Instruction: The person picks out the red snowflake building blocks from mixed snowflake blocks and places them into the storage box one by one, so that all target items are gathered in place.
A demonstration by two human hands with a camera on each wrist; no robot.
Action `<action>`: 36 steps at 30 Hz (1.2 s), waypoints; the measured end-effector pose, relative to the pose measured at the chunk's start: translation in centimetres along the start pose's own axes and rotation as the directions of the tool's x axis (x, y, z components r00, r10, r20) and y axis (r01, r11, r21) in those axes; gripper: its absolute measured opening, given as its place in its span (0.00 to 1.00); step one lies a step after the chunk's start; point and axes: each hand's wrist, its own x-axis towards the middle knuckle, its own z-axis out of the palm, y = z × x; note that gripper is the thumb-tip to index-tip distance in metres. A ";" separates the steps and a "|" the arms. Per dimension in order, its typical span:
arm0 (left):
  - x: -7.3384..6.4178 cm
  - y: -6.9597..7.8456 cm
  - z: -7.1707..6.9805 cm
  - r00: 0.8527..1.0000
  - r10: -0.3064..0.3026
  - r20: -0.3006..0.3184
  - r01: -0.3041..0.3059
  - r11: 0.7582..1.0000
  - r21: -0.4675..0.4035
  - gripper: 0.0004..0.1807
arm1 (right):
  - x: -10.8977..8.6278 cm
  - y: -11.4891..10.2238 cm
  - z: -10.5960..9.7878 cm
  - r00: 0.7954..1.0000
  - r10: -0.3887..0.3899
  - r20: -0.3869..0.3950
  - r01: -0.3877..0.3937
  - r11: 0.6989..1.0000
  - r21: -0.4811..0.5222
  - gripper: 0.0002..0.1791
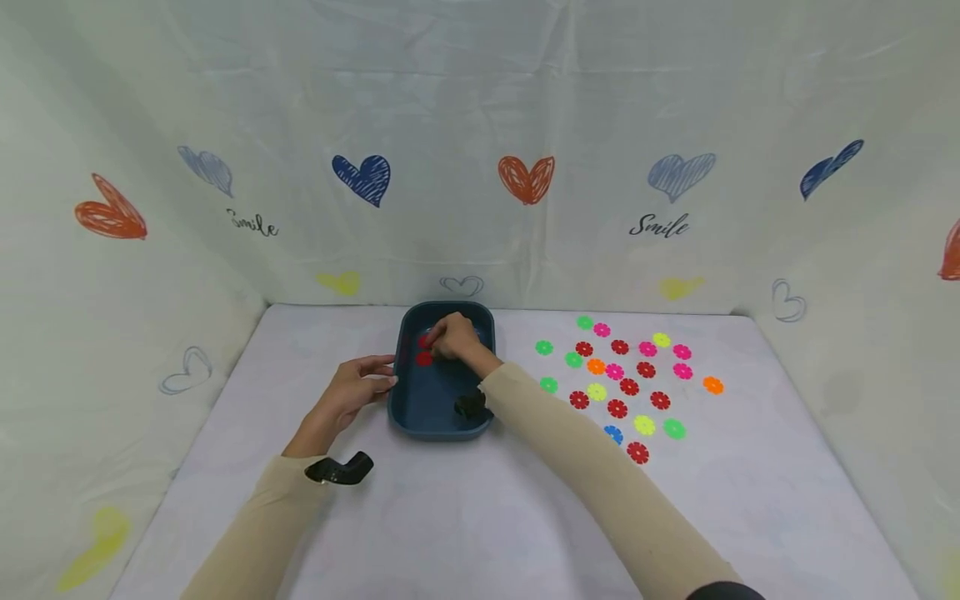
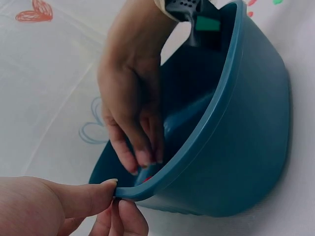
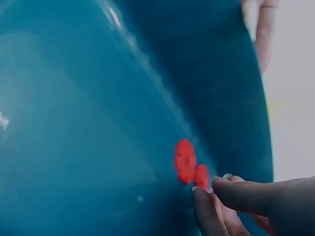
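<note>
A dark blue-green plastic basin [image 1: 431,408] stands on the table. My left hand [image 1: 355,388] is at its left side; in the left wrist view the thumb and fingers pinch the basin's rim [image 2: 142,191]. My right hand [image 1: 454,337] reaches down inside, near the far left part. In the right wrist view its thumb and fingertips pinch the edge of a small red flower-shaped disc [image 3: 202,175]. A second red flower-shaped disc [image 3: 185,161] lies right beside it on the basin floor.
Right of the basin, many flower-shaped discs lie scattered on the white table [image 1: 450,517]: red [image 1: 628,387], green [image 1: 674,429], pink [image 1: 682,371], yellow [image 1: 644,425], orange [image 1: 713,385] and blue [image 1: 613,434]. A white curtain [image 1: 450,100] printed with hearts hangs behind.
</note>
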 end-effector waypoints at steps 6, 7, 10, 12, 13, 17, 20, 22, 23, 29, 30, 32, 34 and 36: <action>0.0 -0.2 0.0 1.000 0.014 0.004 -0.014 1.000 0.006 0.29 | -1.0 -0.3 -1.7 1.000 -0.028 0.014 0.028 1.000 -0.003 0.08; 0.0 -0.2 -0.1 1.000 0.016 0.005 -0.016 1.000 0.007 0.29 | -1.2 -0.3 -2.0 0.999 -0.036 0.017 0.036 0.999 0.002 0.08; -0.1 -0.3 -0.2 1.000 0.022 0.010 -0.022 1.000 0.012 0.30 | -1.8 -0.3 -2.9 0.999 -0.042 0.034 0.041 0.999 0.032 0.10; -0.1 -0.3 -0.3 1.000 0.022 0.011 -0.023 1.000 0.015 0.30 | -2.4 -0.3 -3.5 0.998 -0.037 0.047 0.034 0.998 0.058 0.11; -0.1 -0.3 -0.3 1.000 0.021 0.011 -0.021 1.000 0.017 0.30 | -2.7 -0.3 -3.8 0.998 -0.035 0.053 0.031 0.997 0.066 0.11; -0.2 -0.2 -0.3 1.000 0.019 0.019 -0.019 1.000 0.022 0.30 | -3.8 0.0 -5.0 0.998 -0.033 0.061 0.028 0.996 0.083 0.11; -0.1 -0.1 -0.2 1.000 0.021 0.020 -0.022 0.999 0.027 0.31 | -4.5 0.3 -5.8 0.998 -0.037 0.059 0.031 0.994 0.101 0.11; -0.1 -0.1 -0.2 1.000 0.021 0.020 -0.021 0.999 0.031 0.31 | -5.0 0.6 -6.3 0.997 -0.040 0.061 0.032 0.992 0.125 0.11; -0.1 -0.1 -0.2 1.000 0.020 0.017 -0.021 0.999 0.034 0.31 | -5.3 0.7 -6.6 0.997 -0.042 0.065 0.033 0.989 0.142 0.12; -0.1 -0.1 -0.3 1.000 0.010 0.018 -0.011 0.999 0.040 0.31 | -6.8 1.3 -8.0 0.995 -0.058 0.079 0.042 0.980 0.194 0.14; -0.1 -0.1 -0.4 1.000 0.010 0.021 -0.011 0.999 0.040 0.31 | -7.1 1.4 -8.3 0.995 -0.059 0.079 0.043 0.979 0.198 0.15; -0.1 -0.2 -0.4 1.000 0.012 0.026 -0.013 0.999 0.042 0.31 | -7.6 1.7 -8.7 0.996 -0.052 0.076 0.034 0.975 0.218 0.15; 0.0 -0.2 -0.3 1.000 0.010 0.029 -0.011 0.999 0.037 0.31 | -8.1 2.0 -9.1 0.997 -0.040 0.073 0.021 0.970 0.244 0.15; 0.1 -0.3 -0.2 0.999 0.010 0.034 -0.011 0.999 0.034 0.31 | -8.7 2.6 -9.5 0.998 -0.022 0.066 0.004 0.966 0.258 0.14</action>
